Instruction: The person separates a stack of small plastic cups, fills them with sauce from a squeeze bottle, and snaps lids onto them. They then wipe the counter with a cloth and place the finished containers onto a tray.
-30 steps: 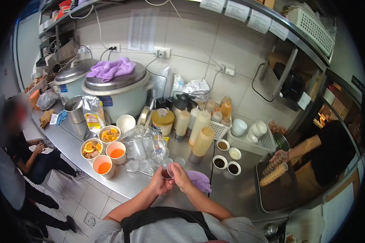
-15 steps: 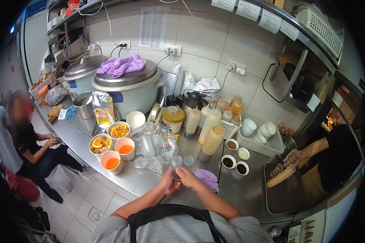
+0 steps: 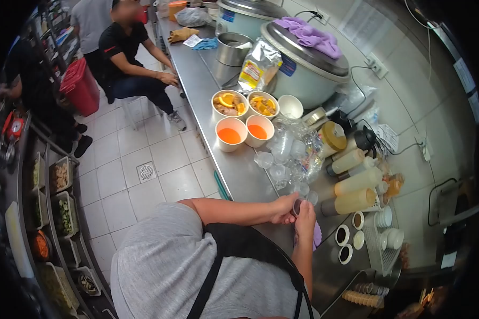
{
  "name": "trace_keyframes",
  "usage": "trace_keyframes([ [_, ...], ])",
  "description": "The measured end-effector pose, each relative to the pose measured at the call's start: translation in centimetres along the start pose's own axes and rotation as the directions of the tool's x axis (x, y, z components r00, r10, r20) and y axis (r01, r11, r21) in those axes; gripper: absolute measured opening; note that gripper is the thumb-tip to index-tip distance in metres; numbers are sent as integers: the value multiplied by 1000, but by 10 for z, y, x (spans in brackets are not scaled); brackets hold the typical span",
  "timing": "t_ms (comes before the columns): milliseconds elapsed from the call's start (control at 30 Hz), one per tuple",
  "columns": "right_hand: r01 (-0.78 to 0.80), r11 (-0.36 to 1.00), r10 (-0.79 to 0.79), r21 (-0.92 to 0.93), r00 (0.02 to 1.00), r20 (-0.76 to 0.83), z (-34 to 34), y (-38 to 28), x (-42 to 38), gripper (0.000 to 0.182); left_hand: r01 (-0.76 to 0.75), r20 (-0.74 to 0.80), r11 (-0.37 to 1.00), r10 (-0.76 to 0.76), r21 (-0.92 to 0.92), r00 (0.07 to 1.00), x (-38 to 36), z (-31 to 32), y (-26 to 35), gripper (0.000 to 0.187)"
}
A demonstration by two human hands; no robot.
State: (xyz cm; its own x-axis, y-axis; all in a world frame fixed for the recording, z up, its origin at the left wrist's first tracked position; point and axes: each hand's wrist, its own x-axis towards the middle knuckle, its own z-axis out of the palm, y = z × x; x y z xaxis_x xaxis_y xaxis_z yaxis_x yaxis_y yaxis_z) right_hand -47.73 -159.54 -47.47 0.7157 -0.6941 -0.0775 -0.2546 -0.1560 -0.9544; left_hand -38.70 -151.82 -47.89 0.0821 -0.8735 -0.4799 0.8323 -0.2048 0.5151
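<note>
Your left hand (image 3: 285, 209) and right hand (image 3: 305, 218) are together at the counter's near edge, both closed around a small cup (image 3: 297, 206) with dark contents. It sits between your fingers, above the metal counter (image 3: 194, 80). A purple cloth (image 3: 317, 235) lies just beside your right hand.

Just past your fingers stand two small clear cups, one (image 3: 302, 189) near the other (image 3: 312, 198). Beyond them, a clear plastic bag (image 3: 305, 154) lies among more clear cups. Off to its side are two paper cups of orange liquid (image 3: 229, 134), and behind those, two bowls of food topped with orange slices (image 3: 229, 103). A white bowl (image 3: 290, 107) stands next to them.

To the right of the bag are squeeze bottles (image 3: 355, 202) and four little sauce dishes (image 3: 343, 235). Farther back, you have a silver pouch (image 3: 260, 65) in front of a large cooker (image 3: 303, 66), with a second purple cloth (image 3: 310, 36) on its lid. Across the counter's far side, a person in black (image 3: 123, 53) sits.
</note>
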Motion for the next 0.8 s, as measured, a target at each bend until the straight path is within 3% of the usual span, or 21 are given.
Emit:
trace_keyframes([
  [133,69,993,-69,-96,998,-4,1,5,-1,31,20,-50,991,-14,135,999,3,-3,-2,62],
  [200,-10,999,10,-38,1000,-1,0,7,0,32,15,-83,969,6,245,997,7,-8,0,66],
  [267,153,981,-161,-121,985,-62,4,9,1,31,-21,-128,939,68,344,989,5,-10,1,69],
  [333,197,945,-214,-259,976,-39,3,3,-1,30,-82,-185,913,168,399,968,12,-12,0,71],
  [400,217,935,-244,-280,968,-66,9,7,1,29,-112,-196,889,218,444,956,11,-11,6,71],
  [500,244,940,-280,-239,951,-131,20,10,3,29,-356,-48,658,512,663,857,35,-19,2,70],
  [567,316,911,-363,-265,920,-150,22,17,6,33,-347,12,507,552,789,834,27,-18,10,63],
  [633,66,991,-85,-113,982,-170,22,5,-1,39,-355,86,314,631,880,771,25,-17,14,59],
  [667,-65,997,58,-37,985,-164,23,-1,-5,43,-340,77,318,622,885,779,15,-10,20,57],
  [800,-182,980,185,84,982,-35,11,0,-2,49,-324,82,283,626,903,776,14,0,23,50],
])
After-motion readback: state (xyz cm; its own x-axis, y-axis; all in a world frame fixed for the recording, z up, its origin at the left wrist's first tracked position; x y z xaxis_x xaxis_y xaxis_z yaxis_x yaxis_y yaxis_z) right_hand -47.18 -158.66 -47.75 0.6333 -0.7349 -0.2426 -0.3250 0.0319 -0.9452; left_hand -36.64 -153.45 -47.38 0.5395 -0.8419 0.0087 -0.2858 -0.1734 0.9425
